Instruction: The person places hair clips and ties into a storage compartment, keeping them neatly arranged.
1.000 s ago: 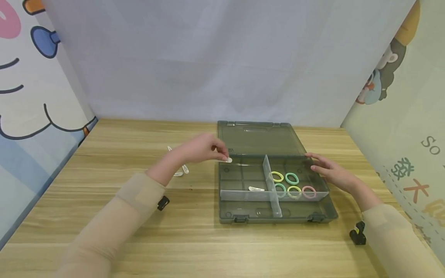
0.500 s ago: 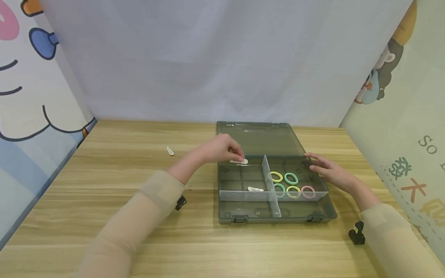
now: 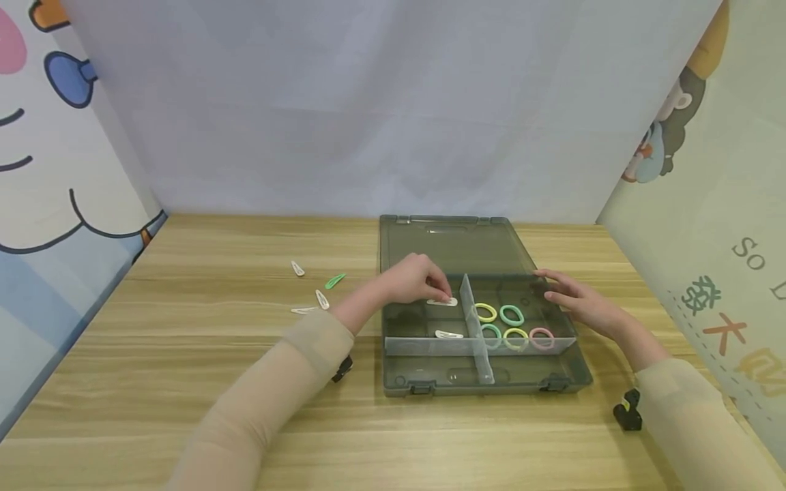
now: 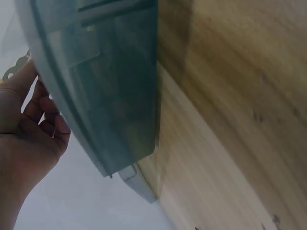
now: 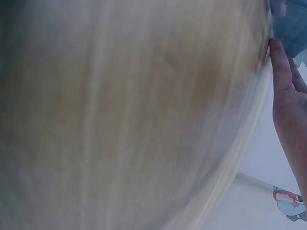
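My left hand (image 3: 413,279) pinches a white snap hair clip (image 3: 452,302) above the back-left compartment of a grey see-through plastic box (image 3: 467,391). Another white clip (image 3: 449,335) lies in that same compartment. In the left wrist view the box wall (image 4: 110,105) stands in front of my fingers and hides part of them. My right hand (image 3: 583,304) rests at the box's right rim, its fingers extended. The back-right compartment holds several hair ties: yellow, green and a pink hair tie (image 3: 542,329).
Left of the box, a green hair clip (image 3: 335,281) and several white ones, such as a white clip (image 3: 322,299), lie on the wooden table (image 3: 184,327). The box lid (image 3: 454,244) lies back, opened away from me. Grey dividers (image 3: 430,346) stand inside.
My left hand has carried the white clip rightward from the box's left edge to over the back-left compartment. The green clip on the table has come into sight. My right hand stays put.
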`<action>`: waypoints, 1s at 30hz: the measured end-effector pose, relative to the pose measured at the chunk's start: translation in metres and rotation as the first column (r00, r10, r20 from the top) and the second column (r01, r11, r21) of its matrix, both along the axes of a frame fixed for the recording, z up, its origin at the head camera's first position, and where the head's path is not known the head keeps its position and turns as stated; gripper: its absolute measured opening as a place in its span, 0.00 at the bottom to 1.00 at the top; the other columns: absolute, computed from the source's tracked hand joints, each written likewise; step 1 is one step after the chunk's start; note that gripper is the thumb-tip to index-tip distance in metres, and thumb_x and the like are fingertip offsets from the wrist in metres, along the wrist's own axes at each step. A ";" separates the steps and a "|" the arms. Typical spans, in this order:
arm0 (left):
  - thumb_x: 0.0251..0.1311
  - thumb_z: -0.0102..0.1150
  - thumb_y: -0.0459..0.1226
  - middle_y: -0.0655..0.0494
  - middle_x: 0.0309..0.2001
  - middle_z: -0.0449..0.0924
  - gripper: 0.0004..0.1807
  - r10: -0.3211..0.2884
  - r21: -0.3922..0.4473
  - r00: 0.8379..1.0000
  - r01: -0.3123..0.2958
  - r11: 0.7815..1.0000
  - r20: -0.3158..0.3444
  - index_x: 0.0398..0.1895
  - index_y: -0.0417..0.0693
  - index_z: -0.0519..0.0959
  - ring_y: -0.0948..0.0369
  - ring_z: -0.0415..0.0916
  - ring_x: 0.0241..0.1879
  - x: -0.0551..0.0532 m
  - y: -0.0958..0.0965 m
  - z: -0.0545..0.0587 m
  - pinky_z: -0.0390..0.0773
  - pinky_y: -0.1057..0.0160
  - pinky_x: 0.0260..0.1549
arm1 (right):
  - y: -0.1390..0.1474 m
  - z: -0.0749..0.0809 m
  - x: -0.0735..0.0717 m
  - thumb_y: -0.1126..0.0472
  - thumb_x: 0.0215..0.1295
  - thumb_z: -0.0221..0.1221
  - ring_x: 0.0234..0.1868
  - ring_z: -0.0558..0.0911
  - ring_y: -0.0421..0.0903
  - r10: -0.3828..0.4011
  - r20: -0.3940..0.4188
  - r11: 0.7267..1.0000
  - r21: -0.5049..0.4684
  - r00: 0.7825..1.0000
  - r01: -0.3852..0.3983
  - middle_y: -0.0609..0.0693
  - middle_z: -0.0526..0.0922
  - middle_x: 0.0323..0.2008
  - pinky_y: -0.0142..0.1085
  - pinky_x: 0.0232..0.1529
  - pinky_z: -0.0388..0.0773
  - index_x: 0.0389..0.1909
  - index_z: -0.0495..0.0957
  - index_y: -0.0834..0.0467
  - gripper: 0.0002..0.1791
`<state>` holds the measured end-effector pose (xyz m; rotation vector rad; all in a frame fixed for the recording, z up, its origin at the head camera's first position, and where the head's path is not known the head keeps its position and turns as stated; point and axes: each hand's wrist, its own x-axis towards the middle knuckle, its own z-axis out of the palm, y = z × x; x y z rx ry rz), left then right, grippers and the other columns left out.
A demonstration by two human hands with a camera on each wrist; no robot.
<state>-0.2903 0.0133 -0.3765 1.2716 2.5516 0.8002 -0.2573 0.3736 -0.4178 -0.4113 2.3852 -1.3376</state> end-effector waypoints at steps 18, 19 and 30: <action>0.56 0.66 0.40 0.62 0.27 0.84 0.04 -0.042 -0.092 0.999 0.044 0.995 0.019 0.28 0.51 0.85 0.72 0.75 0.26 0.003 0.022 -0.023 0.72 0.75 0.30 | -0.001 0.000 0.001 0.50 0.74 0.45 0.70 0.44 0.71 -0.009 0.002 1.000 0.003 1.000 0.009 0.63 0.40 0.73 0.73 0.56 0.44 0.73 0.47 0.52 0.32; 0.56 0.66 0.40 0.63 0.27 0.84 0.04 -0.042 -0.099 0.999 0.044 0.994 0.025 0.28 0.51 0.85 0.72 0.75 0.26 0.003 0.023 -0.025 0.73 0.75 0.30 | 0.000 -0.001 0.000 0.50 0.74 0.45 0.70 0.44 0.71 -0.009 0.001 1.000 0.001 1.000 0.009 0.63 0.39 0.73 0.74 0.56 0.44 0.73 0.47 0.52 0.32; 0.56 0.66 0.43 0.66 0.23 0.79 0.06 -0.023 -0.150 0.999 0.026 0.988 0.021 0.25 0.54 0.81 0.70 0.72 0.23 -0.002 0.024 -0.038 0.74 0.68 0.35 | 0.000 0.000 0.000 0.50 0.74 0.45 0.70 0.44 0.71 -0.010 0.002 1.000 -0.002 1.000 0.010 0.64 0.40 0.73 0.74 0.56 0.45 0.73 0.47 0.52 0.32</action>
